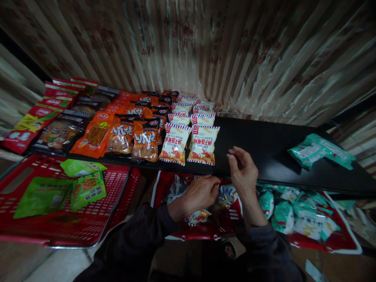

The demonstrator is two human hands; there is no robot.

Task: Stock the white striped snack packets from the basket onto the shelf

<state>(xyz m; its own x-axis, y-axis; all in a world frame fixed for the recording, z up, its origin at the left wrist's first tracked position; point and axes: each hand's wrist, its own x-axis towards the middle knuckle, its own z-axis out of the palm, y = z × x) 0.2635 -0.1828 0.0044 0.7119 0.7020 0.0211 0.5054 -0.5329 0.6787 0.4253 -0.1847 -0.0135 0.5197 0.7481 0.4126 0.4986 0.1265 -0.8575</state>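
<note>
My left hand (200, 196) reaches over the middle red basket (155, 192), its fingers curled downward; whatever is in them, if anything, is hidden. White and orange snack bags (198, 216) lie in that basket, partly covered by my hand and sleeve. Above the front edge of the black shelf (258, 145), my right hand (244, 170) is loosely bent, with thumb and fingers slightly apart and nothing visible between them. Just left of it, a white snack bag (203, 145) with a red and blue striped border stands at the front of its row. A matching snack bag (174, 144) stands beside it.
Orange and black bags (146, 140), an orange packet (95, 135), a dark bag (58, 133) and red bags (32, 127) fill the shelf's left. Teal bags (320, 150) lie on its right. Green packets (88, 190) and teal-white bags (311, 221) occupy side baskets. A pleated curtain (188, 51) hangs behind.
</note>
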